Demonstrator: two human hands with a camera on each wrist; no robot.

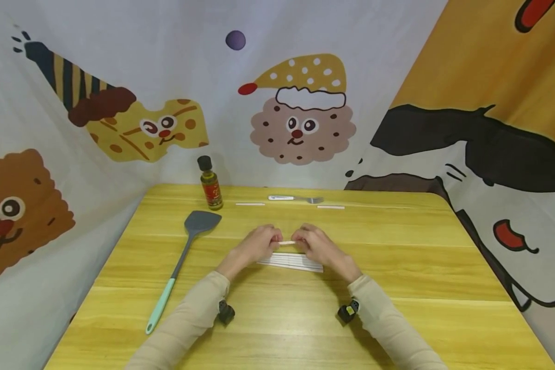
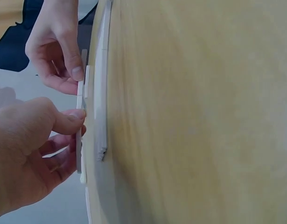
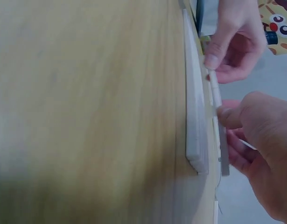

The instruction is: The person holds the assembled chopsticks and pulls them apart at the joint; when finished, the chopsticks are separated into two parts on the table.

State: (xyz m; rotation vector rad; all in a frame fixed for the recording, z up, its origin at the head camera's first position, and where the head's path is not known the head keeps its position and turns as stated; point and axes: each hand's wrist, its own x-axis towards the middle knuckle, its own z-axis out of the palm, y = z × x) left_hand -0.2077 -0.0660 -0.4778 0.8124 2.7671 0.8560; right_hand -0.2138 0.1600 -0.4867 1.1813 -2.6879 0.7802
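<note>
My left hand (image 1: 260, 243) and right hand (image 1: 318, 245) face each other over the middle of the table. Between them they pinch a thin white stick (image 1: 287, 242), one hand toward each end, with thumb and fingertips. In the left wrist view the stick (image 2: 80, 98) runs from one hand to the other, apart from the row below. Several similar white sticks (image 1: 290, 261) lie side by side on the table, just nearer than the hands. The right wrist view shows this row (image 3: 194, 107) edge-on.
Farther back lie two single white sticks, one left (image 1: 250, 204) and one right (image 1: 331, 207), with a fork (image 1: 296, 198) between. A dark-capped bottle (image 1: 211, 187) stands back left. A grey spatula (image 1: 180, 262) with a mint handle lies left on the wooden table (image 1: 421, 267). A printed curtain (image 1: 166, 41) hangs behind.
</note>
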